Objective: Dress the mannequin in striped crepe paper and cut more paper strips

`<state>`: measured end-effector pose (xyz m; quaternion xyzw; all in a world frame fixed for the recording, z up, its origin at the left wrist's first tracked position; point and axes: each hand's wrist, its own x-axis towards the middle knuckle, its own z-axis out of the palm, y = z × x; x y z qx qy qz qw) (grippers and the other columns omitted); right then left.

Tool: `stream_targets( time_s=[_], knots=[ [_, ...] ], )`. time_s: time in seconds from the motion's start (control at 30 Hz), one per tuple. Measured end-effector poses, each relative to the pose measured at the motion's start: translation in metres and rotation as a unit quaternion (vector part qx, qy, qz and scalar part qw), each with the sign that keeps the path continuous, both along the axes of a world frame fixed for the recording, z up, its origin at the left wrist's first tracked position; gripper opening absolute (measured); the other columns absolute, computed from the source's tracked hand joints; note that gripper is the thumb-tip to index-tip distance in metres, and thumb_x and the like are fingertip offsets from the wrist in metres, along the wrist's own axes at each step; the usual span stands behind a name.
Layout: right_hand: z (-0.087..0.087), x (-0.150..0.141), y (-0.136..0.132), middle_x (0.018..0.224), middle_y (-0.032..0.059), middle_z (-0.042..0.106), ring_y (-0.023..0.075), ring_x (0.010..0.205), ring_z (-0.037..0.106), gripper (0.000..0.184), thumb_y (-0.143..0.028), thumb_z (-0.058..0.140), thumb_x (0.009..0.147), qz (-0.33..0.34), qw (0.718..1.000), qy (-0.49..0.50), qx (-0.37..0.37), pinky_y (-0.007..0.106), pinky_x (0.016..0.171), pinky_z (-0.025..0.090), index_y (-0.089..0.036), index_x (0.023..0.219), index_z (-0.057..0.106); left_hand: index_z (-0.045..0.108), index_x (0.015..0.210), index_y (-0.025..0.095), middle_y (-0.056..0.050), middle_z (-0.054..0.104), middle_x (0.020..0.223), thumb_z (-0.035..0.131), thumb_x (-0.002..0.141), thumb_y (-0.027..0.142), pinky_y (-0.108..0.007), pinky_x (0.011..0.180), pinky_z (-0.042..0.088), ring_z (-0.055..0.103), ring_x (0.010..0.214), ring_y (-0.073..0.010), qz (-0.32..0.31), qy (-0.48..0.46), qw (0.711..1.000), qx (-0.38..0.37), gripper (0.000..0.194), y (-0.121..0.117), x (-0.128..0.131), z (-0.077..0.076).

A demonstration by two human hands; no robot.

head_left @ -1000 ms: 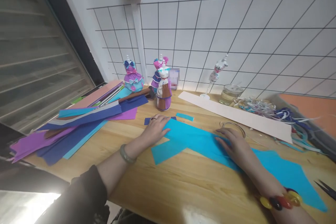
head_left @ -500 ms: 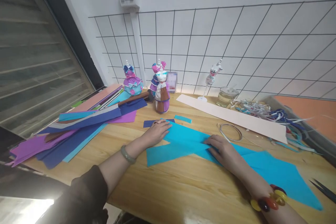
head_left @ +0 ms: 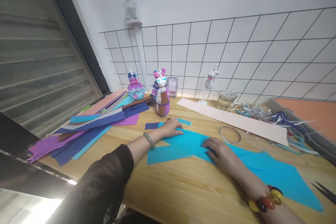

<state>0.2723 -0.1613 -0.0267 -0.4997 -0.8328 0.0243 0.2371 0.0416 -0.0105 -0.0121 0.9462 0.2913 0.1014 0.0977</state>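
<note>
A long bright-blue sheet [head_left: 270, 168], crinkled like crepe paper, lies slantwise across the wooden table, with a blue flap folded out towards the front left. My left hand [head_left: 171, 127] rests on its far left end, fingers stretched out and palm down. Farther right, my right hand [head_left: 217, 150] touches the middle of the sheet with slightly bent fingers, the thumb apart from them. Its fingertips lie by the flap's right end. A dark blue strip [head_left: 151, 126] lies just left of my left hand, and a small light-blue strip [head_left: 184, 122] lies behind it.
Coloured paper strips [head_left: 97, 126] are piled at the left. Small dressed mannequins [head_left: 162, 99] and a bare-stand one [head_left: 210, 78] stand at the back. A pale pink strip [head_left: 231, 119], glass jar [head_left: 226, 99], wire coil [head_left: 230, 134] and ribbon tangle [head_left: 254, 110] lie right; scissors [head_left: 325, 192] lie at the right edge.
My left hand has slid right along the sheet's far edge, closer to my right hand. My right hand stays almost in place. The camera view has tilted slightly upward.
</note>
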Motion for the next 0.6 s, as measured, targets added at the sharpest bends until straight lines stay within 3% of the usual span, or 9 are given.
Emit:
stream_targets(
  time_s=[0.13,0.27,0.33,0.5,0.6],
  knots=[
    [0.005,-0.001,-0.005,0.104,0.0112,0.064,0.0219,0.095,0.061,0.023,-0.015,0.044,0.084,-0.012,1.000,-0.004,0.029,0.038,0.081,0.051,-0.020,0.099,0.062,0.062,0.089,0.019,-0.004,0.059,0.092,0.057,0.083,0.036,-0.032,0.085,0.038,0.050,0.095,-0.0194,-0.015,-0.001,0.999,0.035,0.019,-0.017,0.003,0.013],
    [0.010,0.003,-0.008,0.125,0.0160,0.053,0.0300,0.114,0.050,0.020,-0.018,0.048,0.082,-0.060,0.991,-0.032,0.117,0.048,0.088,0.045,-0.019,0.097,0.062,0.059,0.091,0.018,-0.006,0.058,0.093,0.041,0.093,0.029,-0.033,0.086,0.036,0.047,0.096,-0.0195,-0.051,-0.024,0.982,0.180,0.021,-0.048,-0.004,0.031],
    [0.014,0.005,-0.009,0.131,0.0167,0.049,0.0326,0.118,0.046,0.019,-0.019,0.049,0.083,-0.068,0.986,-0.045,0.146,0.052,0.089,0.042,-0.020,0.096,0.062,0.058,0.090,0.018,-0.006,0.060,0.093,0.033,0.095,0.021,-0.033,0.085,0.035,0.048,0.095,-0.0187,-0.057,-0.030,0.974,0.218,0.026,-0.059,-0.012,0.038],
    [0.025,-0.003,-0.018,0.110,0.0119,0.064,0.0235,0.096,0.059,0.021,-0.017,0.046,0.084,-0.013,0.990,-0.049,0.130,0.043,0.085,0.044,-0.021,0.099,0.061,0.056,0.090,0.017,-0.006,0.063,0.085,0.030,0.093,0.015,-0.031,0.081,0.039,0.054,0.086,-0.0161,-0.034,-0.055,0.976,0.206,0.027,-0.067,-0.057,0.048],
    [0.027,-0.014,-0.023,0.103,0.0099,0.067,0.0217,0.092,0.061,0.023,-0.015,0.045,0.085,0.013,0.993,-0.056,0.102,0.040,0.084,0.044,-0.021,0.100,0.061,0.057,0.092,0.017,-0.006,0.064,0.084,0.035,0.091,0.017,-0.031,0.075,0.041,0.057,0.082,-0.0171,0.039,-0.072,0.981,0.174,0.022,-0.069,-0.100,0.051]
  ],
)
